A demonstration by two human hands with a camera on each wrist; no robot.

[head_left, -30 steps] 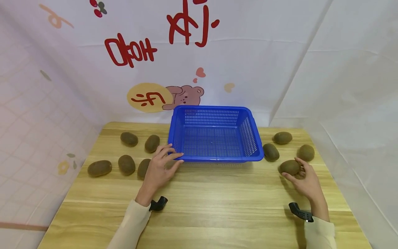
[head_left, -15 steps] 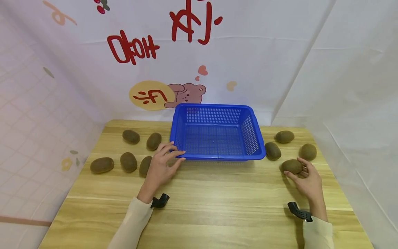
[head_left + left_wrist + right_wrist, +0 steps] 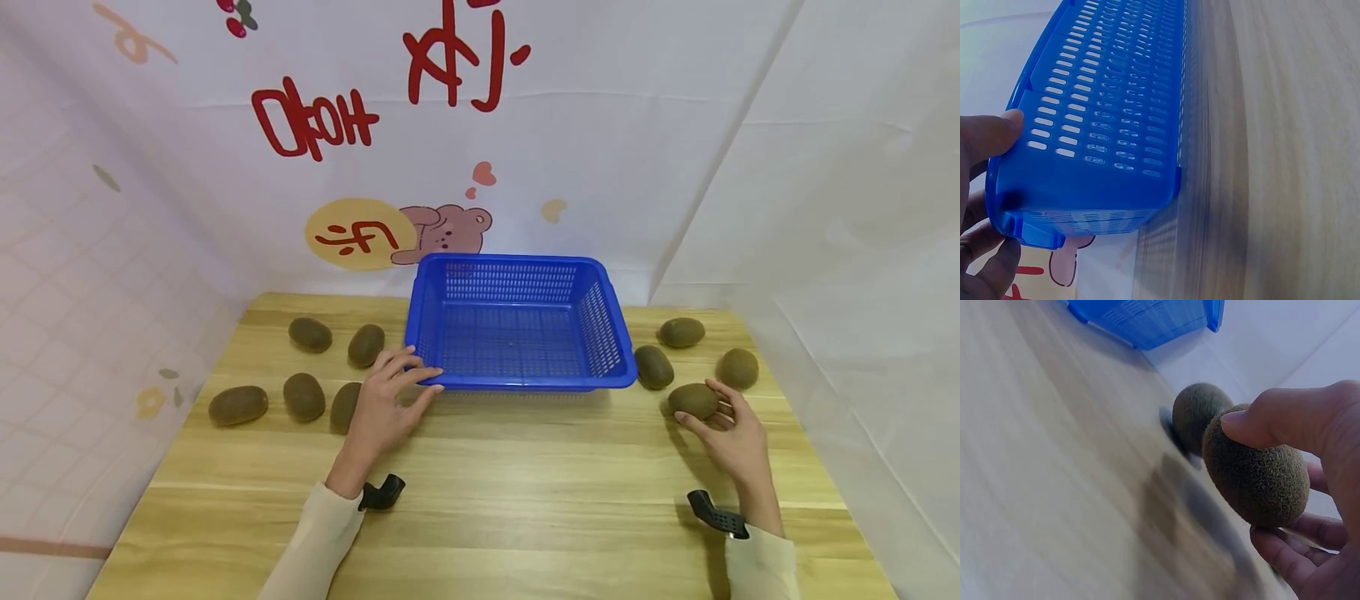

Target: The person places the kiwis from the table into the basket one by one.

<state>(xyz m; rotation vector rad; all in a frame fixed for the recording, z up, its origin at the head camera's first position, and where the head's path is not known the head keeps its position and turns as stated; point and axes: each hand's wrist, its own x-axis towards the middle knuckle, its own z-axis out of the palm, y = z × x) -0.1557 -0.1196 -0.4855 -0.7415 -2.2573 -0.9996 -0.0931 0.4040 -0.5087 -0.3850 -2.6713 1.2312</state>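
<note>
Soft light, tabletop [image 3: 1054, 487] blurry in both wrist views

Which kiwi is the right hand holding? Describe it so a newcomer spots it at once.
Find the blue basket at the back of the wooden table. In the head view, four brown kiwis are to its right. The held kiwi is the lowest of them, the only one gripped by the right hand.

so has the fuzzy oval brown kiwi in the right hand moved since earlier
Yes, slightly left: in the head view, the held kiwi is closer to the blue perforated plastic basket.
</note>
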